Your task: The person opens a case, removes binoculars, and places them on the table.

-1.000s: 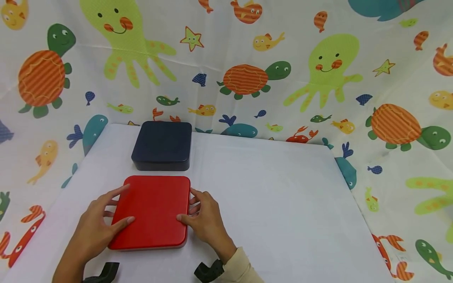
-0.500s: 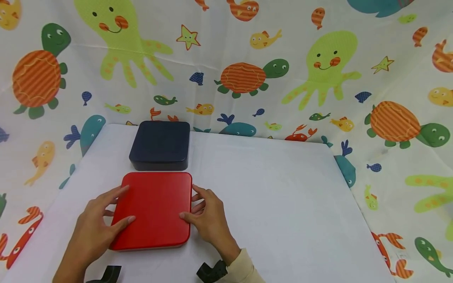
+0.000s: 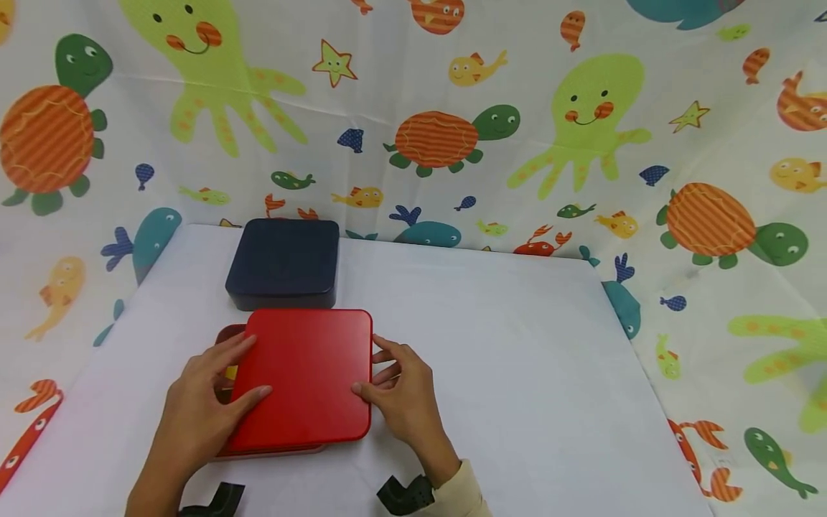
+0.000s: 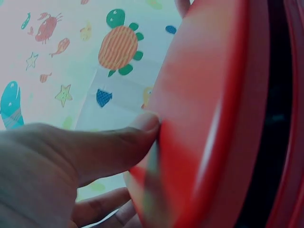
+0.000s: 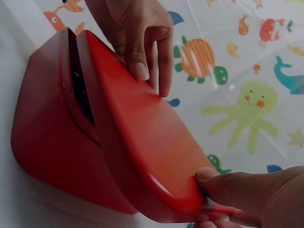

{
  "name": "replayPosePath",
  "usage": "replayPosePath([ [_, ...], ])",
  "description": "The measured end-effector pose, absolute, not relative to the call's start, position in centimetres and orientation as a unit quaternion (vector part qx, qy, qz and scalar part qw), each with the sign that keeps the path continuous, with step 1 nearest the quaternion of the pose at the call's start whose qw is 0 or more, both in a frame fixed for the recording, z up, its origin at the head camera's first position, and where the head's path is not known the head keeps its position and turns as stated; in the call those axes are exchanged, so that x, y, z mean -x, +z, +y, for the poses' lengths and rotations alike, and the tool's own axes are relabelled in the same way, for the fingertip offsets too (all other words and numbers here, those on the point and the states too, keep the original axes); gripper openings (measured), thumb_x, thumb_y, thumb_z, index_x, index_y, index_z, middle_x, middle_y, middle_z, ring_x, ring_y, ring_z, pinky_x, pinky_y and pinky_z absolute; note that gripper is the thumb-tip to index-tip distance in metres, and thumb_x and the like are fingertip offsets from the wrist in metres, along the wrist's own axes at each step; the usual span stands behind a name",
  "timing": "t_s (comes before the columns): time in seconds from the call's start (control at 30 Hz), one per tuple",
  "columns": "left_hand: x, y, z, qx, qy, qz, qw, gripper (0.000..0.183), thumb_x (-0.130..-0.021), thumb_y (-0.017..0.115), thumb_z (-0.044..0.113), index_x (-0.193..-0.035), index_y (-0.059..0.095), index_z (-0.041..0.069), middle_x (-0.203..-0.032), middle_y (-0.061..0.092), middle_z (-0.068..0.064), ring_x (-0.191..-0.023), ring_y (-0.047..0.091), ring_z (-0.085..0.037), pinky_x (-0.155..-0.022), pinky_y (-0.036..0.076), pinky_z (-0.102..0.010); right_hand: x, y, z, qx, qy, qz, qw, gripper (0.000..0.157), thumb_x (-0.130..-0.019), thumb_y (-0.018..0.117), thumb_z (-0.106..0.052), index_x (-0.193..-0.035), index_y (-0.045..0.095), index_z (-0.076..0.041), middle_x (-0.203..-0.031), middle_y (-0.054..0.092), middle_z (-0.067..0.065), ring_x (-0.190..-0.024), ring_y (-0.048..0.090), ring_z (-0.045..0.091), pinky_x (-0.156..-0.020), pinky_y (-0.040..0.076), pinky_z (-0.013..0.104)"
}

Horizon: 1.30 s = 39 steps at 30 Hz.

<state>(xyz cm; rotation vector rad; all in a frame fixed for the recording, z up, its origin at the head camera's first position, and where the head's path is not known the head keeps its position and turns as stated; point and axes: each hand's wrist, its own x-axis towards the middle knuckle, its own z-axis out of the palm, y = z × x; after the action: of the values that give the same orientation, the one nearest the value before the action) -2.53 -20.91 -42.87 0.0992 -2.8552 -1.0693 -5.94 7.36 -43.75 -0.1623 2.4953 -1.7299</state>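
A square red tin lid point(image 3: 304, 377) sits raised and shifted right over a red tin box point(image 5: 52, 128). In the right wrist view a dark gap shows between lid and box. My left hand point(image 3: 197, 406) holds the lid's left side, thumb on top. My right hand point(image 3: 408, 395) grips its right edge, thumb point(image 5: 237, 187) on the top face and fingers below. Something yellow point(image 3: 230, 372) shows inside the box behind the left fingers; the lid hides most of the inside.
A dark navy box point(image 3: 284, 262) stands just behind the red one on the white table point(image 3: 504, 373). A cloth point(image 3: 375, 79) printed with sea animals hangs at the back and sides. Black mounts point(image 3: 405, 495) sit at both wrists.
The lid has come up off the box and moved right, carried by both hands. The box's upper left corner and some of its inside now show.
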Motion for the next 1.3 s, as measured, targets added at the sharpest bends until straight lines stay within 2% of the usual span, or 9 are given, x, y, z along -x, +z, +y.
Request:
replayPosePath([
  [0.13,2.8,-42.8,-19.8,-0.019,-0.349,-0.936,0.049,0.093,-0.078,0.095,0.022,-0.158,0.050,0.008,-0.158,0.049,-0.029,-0.128,0.052,-0.051,-0.082,0.063,-0.064,5.9,-43.7,8.5,0.052,-0.560,0.826,0.042,0.074,-0.083,0.093,-0.017,-0.150,0.062,-0.022,-0.120,0.071,0.003,-0.083,0.071,0.007,-0.073,0.062,0.024],
  [0.23,3.0,-42.7,-18.9,-0.008,-0.350,-0.935,0.057,0.091,-0.078,0.095,0.021,-0.157,0.052,0.008,-0.158,0.050,-0.028,-0.130,0.052,-0.050,-0.083,0.063,-0.064,5.8,-43.7,9.3,0.047,-0.555,0.829,0.038,0.075,-0.083,0.093,-0.016,-0.150,0.062,-0.022,-0.120,0.071,0.003,-0.084,0.070,0.008,-0.073,0.063,0.024],
  [0.5,3.5,-42.6,-16.2,0.021,-0.367,-0.927,0.077,0.086,-0.078,0.095,0.019,-0.153,0.056,0.007,-0.156,0.052,-0.024,-0.120,0.057,-0.041,-0.077,0.066,-0.054,5.6,-43.7,12.0,0.033,-0.547,0.836,0.022,0.075,-0.082,0.094,-0.016,-0.150,0.062,-0.025,-0.119,0.072,0.003,-0.084,0.071,0.012,-0.074,0.063,0.026],
  [0.7,4.0,-42.6,-14.4,0.026,-0.377,-0.924,0.059,0.086,-0.079,0.094,0.020,-0.155,0.055,0.007,-0.157,0.052,-0.022,-0.125,0.055,-0.041,-0.081,0.066,-0.056,5.6,-43.7,13.8,0.024,-0.550,0.835,0.004,0.074,-0.081,0.094,-0.013,-0.148,0.064,-0.024,-0.118,0.072,0.007,-0.084,0.070,0.015,-0.072,0.063,0.024],
  [0.83,4.3,-42.5,-13.4,0.033,-0.389,-0.919,0.053,0.084,-0.081,0.093,0.021,-0.154,0.056,0.008,-0.158,0.052,-0.021,-0.123,0.058,-0.039,-0.081,0.066,-0.053,5.6,-43.5,14.8,0.012,-0.551,0.834,-0.001,0.073,-0.080,0.094,-0.011,-0.146,0.066,-0.024,-0.118,0.072,0.009,-0.084,0.070,0.018,-0.072,0.062,0.024],
  [0.9,4.5,-42.5,-12.9,0.037,-0.394,-0.917,0.049,0.083,-0.082,0.093,0.021,-0.154,0.056,0.007,-0.159,0.051,-0.020,-0.125,0.057,-0.039,-0.084,0.066,-0.053,5.6,-43.4,15.3,0.004,-0.548,0.836,-0.003,0.073,-0.080,0.094,-0.010,-0.146,0.066,-0.024,-0.118,0.072,0.009,-0.084,0.070,0.019,-0.073,0.062,0.023],
  [1.07,4.7,-42.6,-11.5,0.038,-0.394,-0.918,0.038,0.082,-0.082,0.093,0.020,-0.155,0.055,0.007,-0.161,0.050,-0.019,-0.139,0.049,-0.042,-0.098,0.060,-0.061,5.5,-43.4,16.4,-0.011,-0.540,0.842,-0.008,0.073,-0.080,0.094,-0.007,-0.146,0.067,-0.024,-0.118,0.073,0.007,-0.084,0.070,0.019,-0.074,0.063,0.024],
  [1.3,5.1,-42.8,-9.9,0.040,-0.407,-0.912,0.033,0.082,-0.081,0.093,0.018,-0.153,0.056,0.006,-0.160,0.050,-0.020,-0.141,0.048,-0.045,-0.104,0.055,-0.065,5.2,-43.4,18.0,-0.017,-0.525,0.851,-0.017,0.073,-0.080,0.093,-0.005,-0.146,0.067,-0.024,-0.118,0.073,0.003,-0.084,0.071,0.018,-0.075,0.064,0.026],
])
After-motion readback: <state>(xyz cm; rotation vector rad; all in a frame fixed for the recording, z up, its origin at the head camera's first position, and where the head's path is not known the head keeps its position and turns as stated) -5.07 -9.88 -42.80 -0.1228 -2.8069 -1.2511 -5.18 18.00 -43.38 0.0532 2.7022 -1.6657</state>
